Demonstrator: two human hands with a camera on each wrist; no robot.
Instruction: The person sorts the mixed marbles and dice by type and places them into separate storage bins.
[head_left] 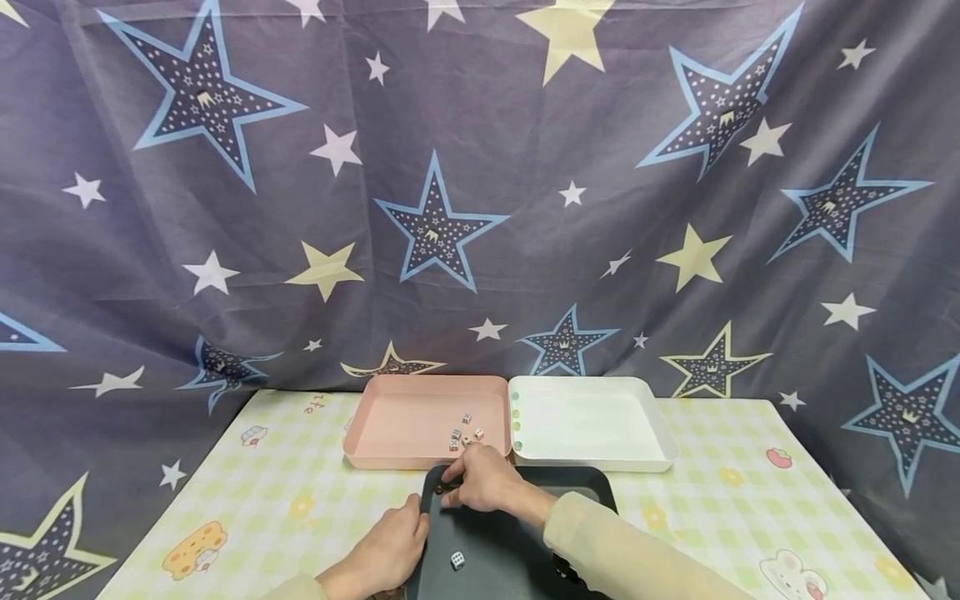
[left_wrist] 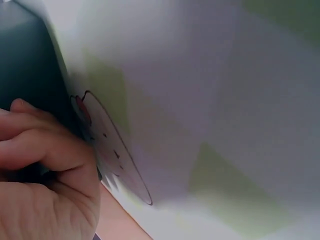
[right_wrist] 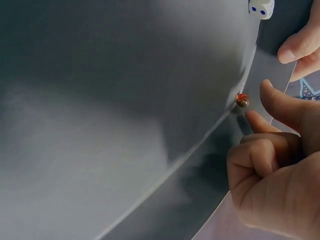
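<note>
The dark grey tray (head_left: 495,550) lies at the table's front. My left hand (head_left: 387,546) grips its left wall, fingers curled over the rim in the left wrist view (left_wrist: 45,165). My right hand (head_left: 487,482) reaches into the far left corner. Its thumb and forefinger are apart around a small reddish-brown glossy bead (right_wrist: 242,100), with the other fingers curled in; no hold on the bead shows. A white die (head_left: 457,561) rests on the tray floor. Dark small objects (head_left: 566,571) near the right wall are partly hidden by the right sleeve.
Behind the dark tray stand a pink tray (head_left: 412,417) with several dice (head_left: 467,419) and a white tray (head_left: 592,421) with green round spots along its left side. A checked cloth (head_left: 277,483) covers the table, and a star-patterned curtain (head_left: 480,333) hangs behind.
</note>
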